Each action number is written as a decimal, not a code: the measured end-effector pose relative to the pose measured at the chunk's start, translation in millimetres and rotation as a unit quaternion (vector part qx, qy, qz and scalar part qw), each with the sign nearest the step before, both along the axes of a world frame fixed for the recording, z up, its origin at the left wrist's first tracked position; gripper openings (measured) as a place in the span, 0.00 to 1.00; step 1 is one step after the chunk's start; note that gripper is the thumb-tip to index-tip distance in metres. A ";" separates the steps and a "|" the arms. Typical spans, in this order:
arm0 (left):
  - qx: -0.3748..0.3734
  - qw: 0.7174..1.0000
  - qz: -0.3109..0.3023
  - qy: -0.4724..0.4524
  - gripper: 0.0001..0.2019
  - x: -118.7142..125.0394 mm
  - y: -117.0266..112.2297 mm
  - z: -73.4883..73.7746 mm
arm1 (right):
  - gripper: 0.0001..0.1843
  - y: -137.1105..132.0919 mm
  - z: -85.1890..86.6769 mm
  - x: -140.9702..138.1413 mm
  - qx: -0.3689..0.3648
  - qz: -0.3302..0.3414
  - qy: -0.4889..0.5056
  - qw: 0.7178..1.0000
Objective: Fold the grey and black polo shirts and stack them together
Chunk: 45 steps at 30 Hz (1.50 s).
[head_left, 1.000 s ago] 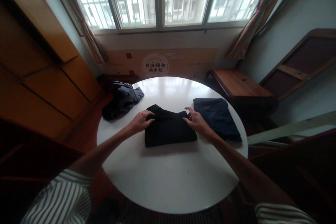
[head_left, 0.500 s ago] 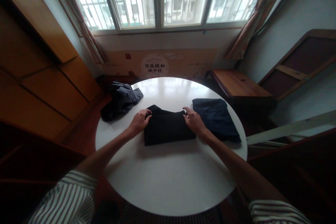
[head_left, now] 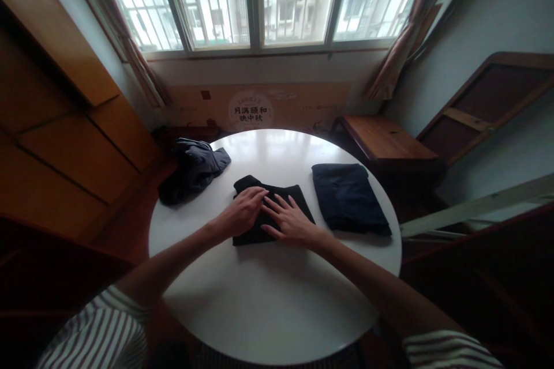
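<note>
A black folded garment point(head_left: 298, 199) lies as a flat bundle on the white round table point(head_left: 268, 300). Its upper left corner pokes up in a small fold. My left hand point(head_left: 246, 210) is over the left half of the garment, fingers bent and drawn together, tips near its middle. What those fingertips hold, if anything, is hidden. Palm down on the right half rests my right hand point(head_left: 291, 220), its fingers spread apart. The two hands' fingertips almost meet at the garment's centre.
To the right lies a dark navy folded garment point(head_left: 350, 199). A crumpled dark garment point(head_left: 193, 170) sits at the table's left edge, partly hanging over it. Beyond the table are a wooden stool-like table point(head_left: 385, 138), a barred window point(head_left: 298, 6) and orange-brown cabinets point(head_left: 78, 155).
Both hands have left the garment's two upper ends and moved inward over its middle. My right hand has spread flat on the cloth. The view has shifted slightly.
</note>
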<state>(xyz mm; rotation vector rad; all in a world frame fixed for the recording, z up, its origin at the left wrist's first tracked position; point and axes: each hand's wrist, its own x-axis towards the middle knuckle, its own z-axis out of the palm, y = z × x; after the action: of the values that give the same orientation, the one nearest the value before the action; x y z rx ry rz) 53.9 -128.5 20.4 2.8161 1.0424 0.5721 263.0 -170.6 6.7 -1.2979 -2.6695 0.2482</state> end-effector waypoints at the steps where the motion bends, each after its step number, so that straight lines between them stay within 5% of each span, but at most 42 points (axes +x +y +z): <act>1: -0.018 0.999 -0.018 0.037 0.22 4.1 -0.5 -3.1 | 0.39 0.2 0.5 1.2 0.003 0.002 0.000 1.000; 4: -0.048 0.993 -0.006 0.110 0.26 7.4 4.3 -14.5 | 0.46 -1.9 1.0 10.2 0.014 -0.007 0.002 1.000; 10: -0.008 0.995 -0.009 0.104 0.24 -14.6 9.9 -19.9 | 0.55 -18.2 -11.8 48.5 0.045 -0.051 -0.023 0.997; 15: 0.035 0.982 -0.139 0.125 0.28 -56.1 -4.2 -10.1 | 0.47 -32.5 -12.7 67.8 0.079 -0.069 -0.065 0.992; 19: 0.052 0.964 -0.219 0.145 0.37 -80.8 -18.6 5.8 | 0.35 -34.5 -0.5 62.1 0.106 0.025 -0.054 0.993; 22: 0.064 0.953 -0.258 0.144 0.30 -76.6 -23.5 14.4 | 0.36 -30.3 3.4 44.9 0.102 0.119 -0.031 0.987; 25: 0.071 0.946 -0.287 0.135 0.26 -62.9 -22.6 10.3 | 0.33 -24.9 -2.7 24.6 0.123 0.130 -0.025 0.984; 31: 0.107 0.967 -0.228 0.026 0.24 -52.6 -19.7 -23.9 | 0.22 -18.0 -13.0 8.7 0.162 0.115 -0.009 0.980; 34: 0.067 0.980 -0.175 -0.064 0.22 -56.4 -17.6 -28.2 | 0.20 -14.1 -6.5 11.6 0.141 0.104 0.037 0.984; 37: 0.015 0.985 -0.117 -0.124 0.18 -58.9 -13.5 -10.8 | 0.27 -7.9 3.4 19.2 0.086 0.082 0.084 0.989; 41: -0.041 0.977 -0.027 -0.207 0.15 -52.8 -6.6 44.2 | 0.21 -5.6 27.8 30.7 -0.041 -0.021 0.198 0.979; 43: -0.104 0.962 0.014 -0.253 0.18 -46.6 -0.1 77.4 | 0.16 -10.5 48.9 34.7 -0.134 -0.025 0.293 0.946; 45: -0.220 0.933 0.031 -0.284 0.23 -40.4 11.3 105.1 | 0.20 -17.3 72.2 37.6 -0.266 -0.007 0.391 0.881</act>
<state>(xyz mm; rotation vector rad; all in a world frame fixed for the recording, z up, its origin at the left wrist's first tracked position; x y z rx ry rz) 13.5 -117.2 125.5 2.0517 0.9806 0.9473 300.6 -187.9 78.9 -1.0012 -1.9306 1.2717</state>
